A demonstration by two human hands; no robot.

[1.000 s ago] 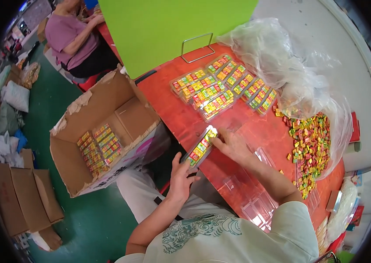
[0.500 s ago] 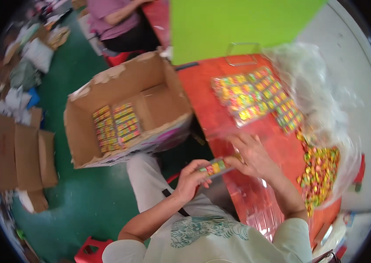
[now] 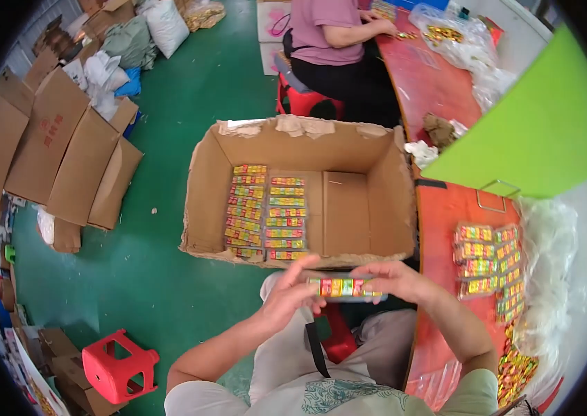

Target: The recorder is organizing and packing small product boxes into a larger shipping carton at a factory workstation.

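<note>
Both my hands hold one clear flat pack of small colourful candies (image 3: pixel 346 287) level above my lap. My left hand (image 3: pixel 292 291) grips its left end and my right hand (image 3: pixel 392 278) its right end. Just beyond the pack stands an open cardboard box (image 3: pixel 370 208) on the floor, with two columns of the same filled packs (image 3: pixel 266 211) lying on its bottom. Its right half is bare cardboard.
A red table (image 3: pixel 446 208) at my right carries several more filled packs (image 3: pixel 489 262), loose candies (image 3: pixel 519 364) and clear plastic bags (image 3: pixel 547 249). A green divider panel (image 3: pixel 536 132) stands across it. Another person (image 3: pixel 335 35) sits beyond. Flat cardboard (image 3: pixel 64 152) and a red stool (image 3: pixel 118 364) are on the green floor.
I have turned from the table toward the open box. The pack, first at the table edge, is now held in both hands over my lap in front of the box.
</note>
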